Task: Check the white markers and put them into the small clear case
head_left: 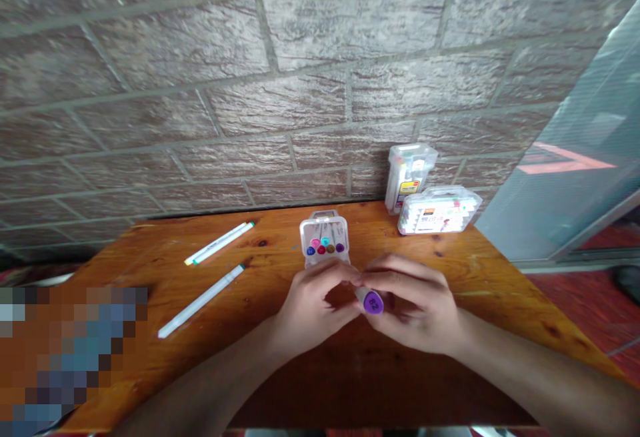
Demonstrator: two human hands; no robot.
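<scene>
A marker with a purple end marked 82 (373, 302) points toward me, held between both hands above the table. The fingertips of my left hand (320, 300) pinch together at the marker's left side. My right hand (413, 300) wraps its fingers round the marker from the right. Just beyond my left hand stands a clear plastic case (324, 222), open, with several markers inside, their coloured ends facing me: blue, pink, red, turquoise, brown and purple. The lower edge of this case is partly hidden by my left hand.
White markers with green ends (203, 300) lie on the wooden table (270, 337) at the left. Two clear marker cases, one upright (411, 177) and one lying lengthwise (440, 211), stand at the back right against the brick wall (310, 103). A blurred patch covers the lower left.
</scene>
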